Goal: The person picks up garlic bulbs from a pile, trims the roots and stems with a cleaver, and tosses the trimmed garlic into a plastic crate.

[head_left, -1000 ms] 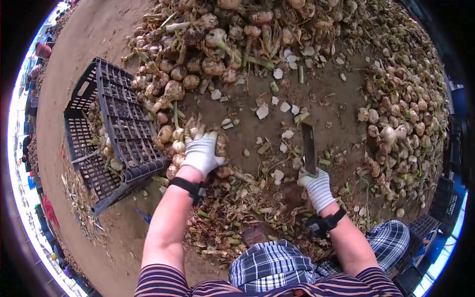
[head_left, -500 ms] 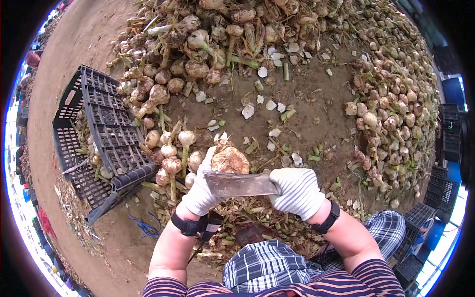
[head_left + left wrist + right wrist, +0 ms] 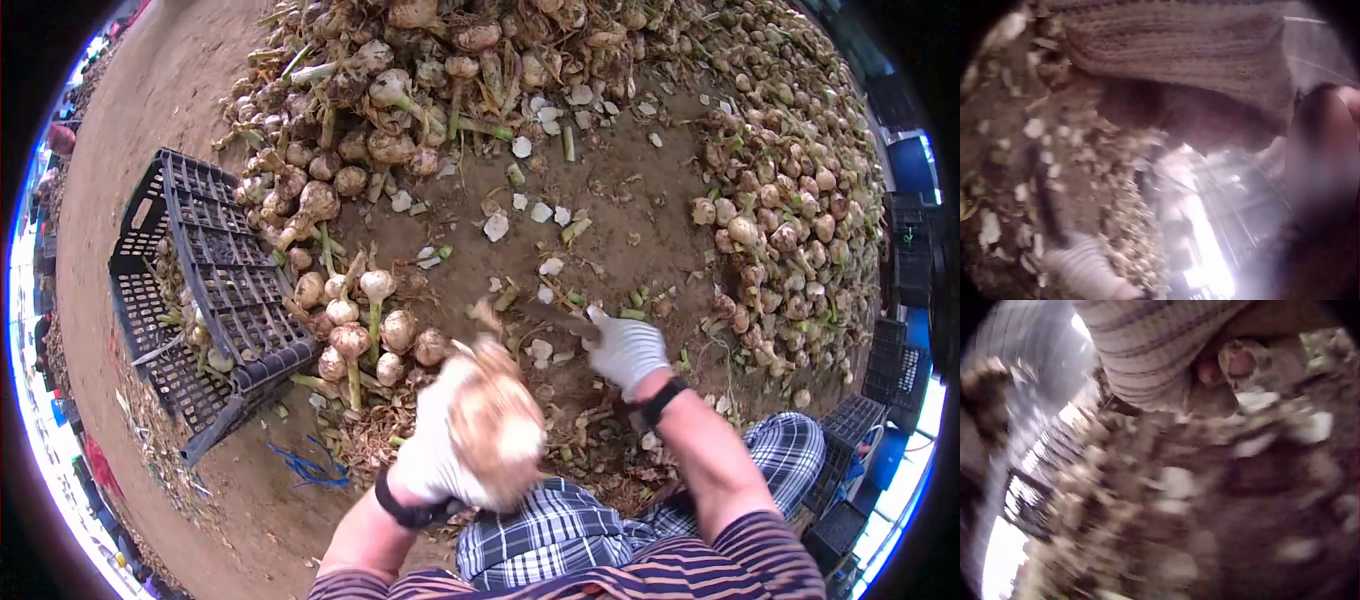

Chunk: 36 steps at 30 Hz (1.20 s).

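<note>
In the head view my gloved left hand (image 3: 435,440) grips a large garlic bulb (image 3: 495,410) just above the plaid-covered knee; both are motion-blurred. To the right and farther out, my gloved right hand (image 3: 630,350) holds a broad-bladed knife (image 3: 553,318) by its handle. Its blurred blade points left, apart from the bulb. The left wrist view has the striped left glove (image 3: 1179,44) across the top and the dark knife blade (image 3: 1044,194) low on the left. Several garlic bulbs with stalks (image 3: 375,310) lie on the ground beyond my left hand.
A black plastic crate (image 3: 225,260) lies tipped at the left, with stalks and bulbs inside. Large garlic heaps rise at the far side (image 3: 400,110) and the right (image 3: 790,210). Cut stems and pale scraps (image 3: 497,228) litter the ground. Blue twine (image 3: 310,465) lies near my left wrist.
My left hand first reached to the bulbs at the left, then held one beneath the knife blade. Now it has drawn that bulb toward my body, while the knife has moved outward, away from it.
</note>
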Each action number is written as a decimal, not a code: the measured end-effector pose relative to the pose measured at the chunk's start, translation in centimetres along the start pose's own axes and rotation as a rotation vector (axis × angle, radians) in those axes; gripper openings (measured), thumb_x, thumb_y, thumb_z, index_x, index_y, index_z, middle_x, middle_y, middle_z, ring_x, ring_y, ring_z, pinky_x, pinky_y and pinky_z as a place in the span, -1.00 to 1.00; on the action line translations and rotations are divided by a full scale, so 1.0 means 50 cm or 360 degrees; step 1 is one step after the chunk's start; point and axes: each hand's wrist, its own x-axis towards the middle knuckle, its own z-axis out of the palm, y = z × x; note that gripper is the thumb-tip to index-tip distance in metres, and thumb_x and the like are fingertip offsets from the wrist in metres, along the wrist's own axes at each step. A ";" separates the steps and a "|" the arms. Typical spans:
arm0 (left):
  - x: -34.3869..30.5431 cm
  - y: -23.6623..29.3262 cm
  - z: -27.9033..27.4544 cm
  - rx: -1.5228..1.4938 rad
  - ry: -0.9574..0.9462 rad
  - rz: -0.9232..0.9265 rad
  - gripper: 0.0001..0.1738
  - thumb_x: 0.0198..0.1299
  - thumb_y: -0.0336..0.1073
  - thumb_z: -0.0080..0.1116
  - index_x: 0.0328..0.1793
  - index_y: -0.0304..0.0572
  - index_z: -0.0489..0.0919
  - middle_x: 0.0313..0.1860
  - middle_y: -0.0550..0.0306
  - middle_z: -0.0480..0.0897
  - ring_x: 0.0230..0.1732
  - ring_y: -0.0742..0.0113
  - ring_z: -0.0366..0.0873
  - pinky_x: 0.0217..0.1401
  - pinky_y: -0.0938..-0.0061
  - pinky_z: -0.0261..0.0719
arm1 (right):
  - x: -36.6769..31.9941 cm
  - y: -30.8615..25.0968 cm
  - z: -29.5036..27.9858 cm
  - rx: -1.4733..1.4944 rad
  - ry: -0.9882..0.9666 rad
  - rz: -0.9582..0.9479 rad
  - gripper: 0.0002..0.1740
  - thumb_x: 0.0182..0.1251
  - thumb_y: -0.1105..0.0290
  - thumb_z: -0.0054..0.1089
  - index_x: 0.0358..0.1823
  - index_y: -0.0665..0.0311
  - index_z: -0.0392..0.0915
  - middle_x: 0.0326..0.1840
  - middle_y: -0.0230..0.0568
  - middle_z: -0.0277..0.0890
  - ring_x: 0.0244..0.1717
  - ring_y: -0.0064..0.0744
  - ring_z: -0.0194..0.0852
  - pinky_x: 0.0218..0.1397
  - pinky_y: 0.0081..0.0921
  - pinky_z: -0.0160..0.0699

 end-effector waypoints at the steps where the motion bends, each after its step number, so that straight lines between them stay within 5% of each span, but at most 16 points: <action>1: -0.008 0.035 0.021 0.1122 -0.0377 0.0759 -0.50 -0.18 -0.21 0.47 -0.10 -0.15 0.50 -0.23 0.20 0.58 -0.13 0.36 0.56 0.03 0.35 0.54 | -0.003 0.025 0.000 -0.0033 0.0153 -0.0067 -0.78 0.14 0.26 0.14 -0.24 0.21 0.54 -0.40 0.03 0.59 -0.32 0.03 0.59 -0.31 -0.17 0.53; 2: -0.023 0.062 0.034 0.2254 -0.0670 0.1481 -0.50 -0.18 -0.21 0.48 -0.10 -0.13 0.50 -0.24 0.20 0.57 -0.13 0.35 0.55 0.02 0.34 0.53 | -0.014 0.036 0.009 -0.0068 0.0260 -0.0158 -0.76 0.19 0.25 0.11 -0.19 0.20 0.55 -0.38 0.04 0.60 -0.31 0.03 0.59 -0.31 -0.16 0.54; 4: 0.026 0.064 0.038 0.1364 -0.0322 0.1059 -0.32 -0.21 -0.24 0.50 0.05 -0.10 0.36 -0.22 0.17 0.56 -0.15 0.39 0.54 -0.04 0.41 0.55 | -0.023 -0.016 -0.058 -0.0069 0.0258 -0.0110 -0.74 0.11 0.23 0.15 -0.21 0.19 0.56 -0.43 0.03 0.59 -0.34 0.01 0.59 -0.30 -0.17 0.55; 8: 0.065 0.063 -0.010 0.0433 -0.0398 0.0449 -0.27 -0.19 -0.32 0.47 0.12 -0.15 0.30 -0.19 0.22 0.54 -0.16 0.42 0.53 -0.06 0.45 0.55 | -0.059 -0.058 -0.056 0.0267 0.0610 -0.0514 -0.86 -0.02 0.31 0.15 -0.45 0.19 0.54 -0.61 -0.02 0.48 -0.56 0.01 0.48 -0.47 -0.26 0.49; 10: 0.065 0.041 -0.019 0.1745 -0.0209 0.1378 -0.50 -0.06 -0.12 0.35 0.00 -0.11 0.46 -0.28 0.23 0.57 -0.18 0.35 0.57 -0.06 0.40 0.54 | -0.094 -0.124 -0.087 0.0295 0.0454 -0.0687 -0.88 -0.02 0.31 0.14 -0.52 0.18 0.49 -0.64 -0.04 0.45 -0.58 0.01 0.47 -0.49 -0.24 0.48; 11: 0.088 0.045 -0.045 0.2837 -0.0454 0.1923 -0.62 -0.01 -0.01 0.27 -0.17 -0.06 0.56 -0.35 0.24 0.59 -0.24 0.30 0.58 -0.09 0.37 0.51 | -0.096 -0.141 -0.081 0.0367 0.0441 -0.0725 -0.88 -0.03 0.31 0.14 -0.54 0.18 0.47 -0.65 -0.05 0.44 -0.59 0.02 0.46 -0.50 -0.24 0.47; 15: 0.073 0.036 -0.011 0.3535 -0.0098 0.1977 -0.61 -0.08 -0.06 0.34 -0.19 -0.08 0.54 -0.34 0.23 0.60 -0.31 0.31 0.54 -0.15 0.38 0.49 | -0.095 -0.155 -0.073 0.0472 0.0366 -0.0802 -0.87 -0.03 0.30 0.12 -0.52 0.19 0.48 -0.62 -0.03 0.46 -0.54 0.05 0.49 -0.49 -0.20 0.47; 18: 0.038 -0.005 0.016 0.1930 0.0071 0.1582 -0.56 0.08 0.12 0.14 -0.14 -0.07 0.51 -0.37 0.18 0.57 -0.30 0.24 0.55 -0.27 0.30 0.53 | -0.075 -0.106 -0.043 0.0265 0.0226 -0.0660 -0.79 -0.03 0.29 0.11 -0.37 0.23 0.54 -0.47 0.06 0.56 -0.41 0.09 0.56 -0.37 -0.18 0.55; 23: 0.063 0.029 -0.011 0.1698 -0.0154 0.1499 -0.47 -0.03 -0.09 0.36 0.04 -0.13 0.47 -0.12 0.18 0.56 -0.12 0.27 0.54 0.04 0.32 0.48 | -0.037 0.011 0.027 0.0166 0.0078 0.0321 -0.64 0.15 0.26 -0.01 -0.07 0.17 0.60 -0.35 -0.02 0.62 -0.26 -0.03 0.61 -0.21 -0.28 0.57; 25: 0.063 0.051 0.009 0.1603 -0.0298 0.1474 -0.37 -0.09 -0.20 0.47 0.13 -0.16 0.45 0.00 0.17 0.56 -0.03 0.29 0.53 0.20 0.33 0.45 | -0.016 0.029 0.072 0.0751 0.0312 0.0186 -0.70 0.14 0.35 0.04 -0.11 0.21 0.60 -0.38 -0.07 0.63 -0.31 -0.16 0.61 -0.22 -0.36 0.55; 26: 0.049 0.053 0.040 0.0236 -0.0439 0.0780 -0.41 -0.11 -0.14 0.51 0.03 -0.18 0.52 0.00 0.19 0.56 -0.01 0.29 0.53 0.19 0.33 0.46 | -0.002 0.033 0.078 0.0778 0.0368 0.0230 -0.73 0.12 0.39 0.07 -0.15 0.24 0.60 -0.42 -0.12 0.64 -0.36 -0.23 0.61 -0.25 -0.41 0.54; 28: 0.107 0.063 -0.026 0.0187 -0.0215 0.0780 -0.50 0.03 -0.18 0.41 0.06 -0.18 0.51 0.00 0.22 0.55 -0.03 0.35 0.52 0.14 0.35 0.49 | -0.032 -0.039 0.011 0.1632 0.0387 0.0178 -0.86 0.01 0.45 0.22 -0.36 0.31 0.58 -0.58 -0.38 0.53 -0.49 -0.59 0.46 -0.34 -0.59 0.46; 29: 0.103 0.051 -0.031 0.1124 -0.0037 0.1393 -0.42 0.03 -0.35 0.35 0.19 -0.15 0.35 -0.03 0.07 0.54 0.00 0.26 0.53 0.03 0.28 0.61 | -0.038 -0.051 0.015 0.1791 0.0270 0.0165 -0.88 0.00 0.46 0.25 -0.39 0.30 0.59 -0.57 -0.40 0.54 -0.49 -0.60 0.46 -0.35 -0.59 0.46; 30: 0.131 0.076 -0.058 0.0664 -0.0344 0.0989 -0.58 0.12 -0.36 0.26 0.11 -0.14 0.43 -0.07 0.16 0.57 0.01 0.34 0.53 0.10 0.36 0.56 | -0.047 -0.061 0.021 0.1946 0.0148 0.0154 -0.89 -0.02 0.46 0.27 -0.42 0.29 0.59 -0.56 -0.41 0.54 -0.49 -0.61 0.46 -0.36 -0.60 0.46; 32: 0.097 0.050 -0.009 0.0036 -0.0167 0.0729 -0.59 0.12 -0.36 0.27 0.11 -0.13 0.45 0.00 0.20 0.56 0.07 0.37 0.50 0.19 0.39 0.50 | -0.070 -0.111 0.013 0.2017 0.0163 -0.0002 -0.90 -0.05 0.47 0.31 -0.46 0.27 0.59 -0.56 -0.44 0.55 -0.50 -0.62 0.45 -0.38 -0.61 0.45; 36: 0.110 0.007 -0.018 -0.0162 -0.0360 0.0714 -0.36 0.00 -0.04 0.37 0.20 -0.07 0.45 0.07 0.15 0.55 0.18 0.22 0.46 0.34 0.12 0.40 | -0.054 -0.170 0.015 0.2239 0.0168 0.0069 -0.90 -0.05 0.48 0.31 -0.45 0.27 0.57 -0.57 -0.44 0.53 -0.53 -0.67 0.40 -0.40 -0.63 0.43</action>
